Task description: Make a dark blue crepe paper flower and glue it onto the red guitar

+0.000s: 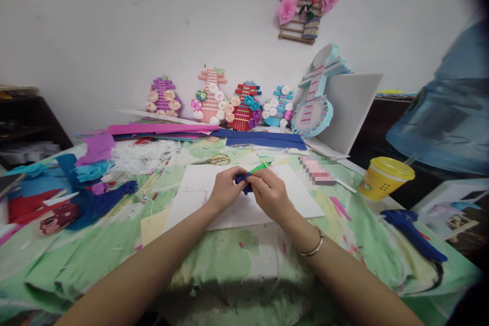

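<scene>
Between my two hands is a small crumpled piece of dark blue crepe paper (248, 188), partly covered by my fingers. My left hand (229, 189) pinches its left side, and my right hand (269, 194), with a bracelet on the wrist, pinches the right side. Under them lies a white board (305, 204) with faint lines drawn on its left part. Just behind my fingers rests a bright green pointed item (260, 167) whose kind is unclear. Gold-handled scissors (216, 159) lie at the board's far edge.
Paper-flowered toy lutes (244, 112) lean on the wall behind blue paper strips (267, 139). White yarn (143, 158) and coloured scraps (34, 206) crowd the left. To the right are a blurred pink item (317, 169), a yellow cup (385, 178) and a blue glue gun (414, 234).
</scene>
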Demonstrator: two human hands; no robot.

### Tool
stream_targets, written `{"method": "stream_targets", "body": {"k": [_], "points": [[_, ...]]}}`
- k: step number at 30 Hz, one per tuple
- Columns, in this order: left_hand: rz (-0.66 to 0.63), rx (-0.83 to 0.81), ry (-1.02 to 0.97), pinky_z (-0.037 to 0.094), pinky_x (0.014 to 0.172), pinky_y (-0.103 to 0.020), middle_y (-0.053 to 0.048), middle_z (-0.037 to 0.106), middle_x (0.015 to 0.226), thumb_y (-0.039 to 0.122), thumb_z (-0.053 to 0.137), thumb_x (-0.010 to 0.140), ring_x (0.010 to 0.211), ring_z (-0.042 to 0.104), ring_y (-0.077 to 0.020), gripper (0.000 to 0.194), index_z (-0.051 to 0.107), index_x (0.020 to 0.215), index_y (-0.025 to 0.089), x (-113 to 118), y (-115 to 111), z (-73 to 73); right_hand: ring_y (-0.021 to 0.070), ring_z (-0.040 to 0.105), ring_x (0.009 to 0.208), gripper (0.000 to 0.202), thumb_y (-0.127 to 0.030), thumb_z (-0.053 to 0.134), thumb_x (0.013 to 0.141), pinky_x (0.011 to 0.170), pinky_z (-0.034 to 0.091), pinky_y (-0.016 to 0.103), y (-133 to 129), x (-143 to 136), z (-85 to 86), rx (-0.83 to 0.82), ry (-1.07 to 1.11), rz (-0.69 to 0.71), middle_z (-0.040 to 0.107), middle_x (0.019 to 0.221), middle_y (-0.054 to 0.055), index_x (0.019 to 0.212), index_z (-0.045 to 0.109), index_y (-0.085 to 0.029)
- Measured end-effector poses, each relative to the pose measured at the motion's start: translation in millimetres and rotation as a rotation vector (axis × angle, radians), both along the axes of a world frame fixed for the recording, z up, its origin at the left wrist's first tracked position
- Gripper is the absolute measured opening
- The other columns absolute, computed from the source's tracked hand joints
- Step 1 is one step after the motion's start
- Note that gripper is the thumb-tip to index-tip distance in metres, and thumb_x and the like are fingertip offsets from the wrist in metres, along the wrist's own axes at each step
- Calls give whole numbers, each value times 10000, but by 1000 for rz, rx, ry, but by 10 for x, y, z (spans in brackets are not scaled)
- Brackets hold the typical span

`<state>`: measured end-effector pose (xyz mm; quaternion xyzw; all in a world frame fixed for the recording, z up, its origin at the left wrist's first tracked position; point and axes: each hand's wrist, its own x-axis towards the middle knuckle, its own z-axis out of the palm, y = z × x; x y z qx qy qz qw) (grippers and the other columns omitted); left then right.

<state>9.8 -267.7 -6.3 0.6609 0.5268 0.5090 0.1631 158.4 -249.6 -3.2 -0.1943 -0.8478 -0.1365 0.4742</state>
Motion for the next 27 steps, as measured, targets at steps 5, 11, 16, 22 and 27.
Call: {"method": "stream_targets", "body": {"k": [5, 11, 16, 22, 27], "points": [[46, -24, -30, 492, 641, -248, -8, 673, 716, 124, 550, 667, 666, 609, -147, 151, 667, 755, 161, -17, 21, -21, 154, 534, 728, 204, -94, 425, 875, 651, 448, 272, -14, -11, -12, 73, -44, 9, 605, 762, 58, 798, 591, -182], [33, 17, -46, 508, 700, -264, -4, 672, 739, 107, 564, 652, 703, 614, -147, 155, 654, 761, 168, -21, 16, -6, 187, 544, 816, 218, -60, 421, 846, 724, 481, 323, -24, -39, 1, 47, -24, 44, 610, 827, 80, 923, 586, -179], [9, 83, 24, 509, 757, -295, -3, 661, 831, 49, 559, 620, 744, 609, -143, 280, 611, 860, 183, 4, -9, 19, 247, 511, 1037, 376, -52, 451, 781, 886, 456, 429, 17, -63, -19, -152, -8, 40, 575, 1103, 133, 1132, 525, -166], [-74, -9, -149, 537, 739, -303, -69, 611, 1048, 88, 596, 645, 769, 653, -142, 445, 503, 1072, 177, 27, -9, 4, 199, 577, 901, 283, -33, 444, 731, 811, 491, 355, 150, -10, -79, -408, 125, 39, 625, 942, 74, 919, 579, -195], [-58, -18, -202, 537, 769, -325, -69, 622, 1000, 103, 569, 681, 813, 662, -162, 321, 527, 993, 164, 11, 11, -9, 159, 576, 758, 191, -75, 479, 690, 658, 525, 279, 204, 7, -82, -615, 271, 41, 605, 810, 31, 811, 566, -194]]}}
